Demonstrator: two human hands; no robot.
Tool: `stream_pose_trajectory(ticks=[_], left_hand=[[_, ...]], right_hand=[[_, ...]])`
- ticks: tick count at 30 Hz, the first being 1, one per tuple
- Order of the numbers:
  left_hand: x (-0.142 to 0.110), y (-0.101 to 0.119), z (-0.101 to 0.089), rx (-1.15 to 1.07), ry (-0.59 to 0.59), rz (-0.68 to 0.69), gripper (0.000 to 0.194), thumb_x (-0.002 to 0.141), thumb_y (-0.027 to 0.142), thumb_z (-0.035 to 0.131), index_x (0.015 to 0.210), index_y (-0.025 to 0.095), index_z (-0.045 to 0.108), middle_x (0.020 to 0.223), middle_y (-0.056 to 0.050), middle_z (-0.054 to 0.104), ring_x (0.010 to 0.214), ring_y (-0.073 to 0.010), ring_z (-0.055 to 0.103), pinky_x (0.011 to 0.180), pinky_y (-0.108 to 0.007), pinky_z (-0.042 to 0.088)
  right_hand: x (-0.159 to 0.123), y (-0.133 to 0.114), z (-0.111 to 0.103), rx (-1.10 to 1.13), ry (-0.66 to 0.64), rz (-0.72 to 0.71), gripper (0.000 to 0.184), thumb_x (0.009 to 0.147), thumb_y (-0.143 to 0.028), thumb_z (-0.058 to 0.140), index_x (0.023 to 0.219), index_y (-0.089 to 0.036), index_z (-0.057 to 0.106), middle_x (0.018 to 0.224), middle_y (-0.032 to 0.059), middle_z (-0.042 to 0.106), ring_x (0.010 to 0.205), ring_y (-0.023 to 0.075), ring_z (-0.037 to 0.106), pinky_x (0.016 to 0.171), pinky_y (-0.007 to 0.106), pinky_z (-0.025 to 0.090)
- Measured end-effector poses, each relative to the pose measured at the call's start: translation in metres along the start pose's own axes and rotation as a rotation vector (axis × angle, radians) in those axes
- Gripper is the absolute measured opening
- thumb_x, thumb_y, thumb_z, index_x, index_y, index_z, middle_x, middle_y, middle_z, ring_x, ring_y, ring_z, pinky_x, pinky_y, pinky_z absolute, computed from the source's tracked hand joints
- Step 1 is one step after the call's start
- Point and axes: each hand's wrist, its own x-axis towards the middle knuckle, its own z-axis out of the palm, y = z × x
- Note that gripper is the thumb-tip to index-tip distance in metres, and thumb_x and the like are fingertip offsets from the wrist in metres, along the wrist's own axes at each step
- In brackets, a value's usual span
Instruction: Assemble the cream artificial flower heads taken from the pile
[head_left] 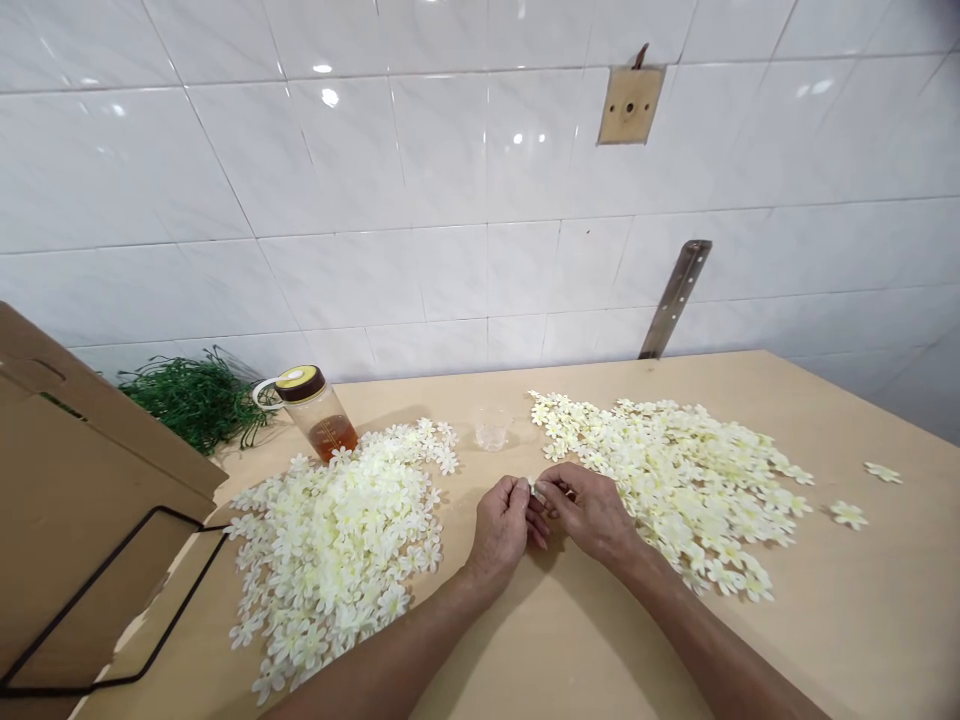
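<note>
Both hands meet above the middle of the table, fingertips almost touching. Between them is a small pale artificial flower (533,485), mostly covered by the fingers. My left hand (501,525) pinches it from the left, thumb on top. From the other side, my right hand (589,510) grips it between thumb and forefinger. Left of the hands spreads a heap of cream-white fabric flowers (337,550). A second, flatter pile of yellowish-white flowers (675,470) lies to the right, partly behind my right hand. Just beyond the hands stands a small clear plastic cup (491,428).
A bottle of amber liquid (307,400) with a yellow-topped lid stands behind the left heap. Green artificial stems (191,395) lie at the back left, near a cardboard box (90,500) and a black wire frame (169,630). Loose flowers (848,515) rest far right. A tiled wall (450,180) rises behind.
</note>
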Motion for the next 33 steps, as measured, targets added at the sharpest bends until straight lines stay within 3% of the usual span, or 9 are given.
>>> stream_pose_trajectory(ticks=[6, 10, 15, 21, 28, 33], left_hand=[[-0.023, 0.01, -0.015, -0.067, 0.031, -0.129, 0.033, 0.082, 0.048, 0.06, 0.08, 0.015, 0.057, 0.068, -0.003, 0.065, 0.048, -0.0122, 0.059, 0.042, -0.022, 0.046], [-0.036, 0.015, -0.031, 0.013, 0.057, -0.116, 0.031, 0.082, 0.045, 0.06, 0.079, 0.015, 0.056, 0.064, -0.004, 0.065, 0.043, -0.0111, 0.056, 0.041, -0.022, 0.045], [-0.038, 0.016, -0.04, 0.058, 0.075, -0.096, 0.032, 0.086, 0.048, 0.054, 0.078, 0.016, 0.053, 0.058, -0.001, 0.063, 0.04, -0.0123, 0.057, 0.04, -0.023, 0.046], [-0.035, 0.013, -0.042, 0.008, 0.094, -0.111, 0.029, 0.088, 0.046, 0.051, 0.08, 0.019, 0.047, 0.053, 0.001, 0.061, 0.039, -0.0129, 0.057, 0.037, -0.022, 0.046], [-0.032, 0.013, -0.045, 0.042, 0.077, -0.15, 0.034, 0.085, 0.052, 0.054, 0.081, 0.019, 0.047, 0.051, 0.002, 0.059, 0.039, -0.0141, 0.058, 0.035, -0.022, 0.046], [-0.034, 0.013, -0.044, 0.117, 0.037, -0.122, 0.038, 0.085, 0.057, 0.053, 0.082, 0.019, 0.049, 0.05, 0.003, 0.057, 0.036, -0.0127, 0.056, 0.034, -0.02, 0.044]], right_hand=[[-0.005, -0.012, 0.01, 0.173, -0.124, 0.07, 0.019, 0.09, -0.031, 0.054, 0.083, -0.021, 0.069, 0.069, 0.0008, 0.069, 0.062, 0.0146, 0.063, 0.061, 0.024, 0.049], [-0.01, -0.024, 0.026, 0.267, -0.18, 0.098, 0.02, 0.091, -0.032, 0.053, 0.086, -0.02, 0.068, 0.072, 0.0016, 0.069, 0.06, 0.0138, 0.063, 0.06, 0.023, 0.05], [-0.006, -0.03, 0.038, 0.249, -0.175, 0.143, 0.023, 0.091, -0.035, 0.052, 0.085, -0.021, 0.069, 0.07, 0.0016, 0.069, 0.061, 0.015, 0.063, 0.058, 0.023, 0.05], [0.004, -0.036, 0.043, 0.272, -0.276, 0.222, 0.028, 0.089, -0.036, 0.051, 0.087, -0.02, 0.074, 0.065, 0.0009, 0.07, 0.054, 0.0151, 0.063, 0.052, 0.023, 0.049], [-0.005, -0.031, 0.051, 0.231, -0.173, 0.236, 0.033, 0.09, -0.04, 0.05, 0.083, -0.019, 0.074, 0.066, 0.002, 0.071, 0.059, 0.0157, 0.065, 0.054, 0.022, 0.05], [-0.011, -0.026, 0.047, 0.241, -0.171, 0.219, 0.035, 0.092, -0.042, 0.048, 0.082, -0.019, 0.073, 0.066, 0.0027, 0.07, 0.057, 0.0152, 0.064, 0.055, 0.022, 0.051]])
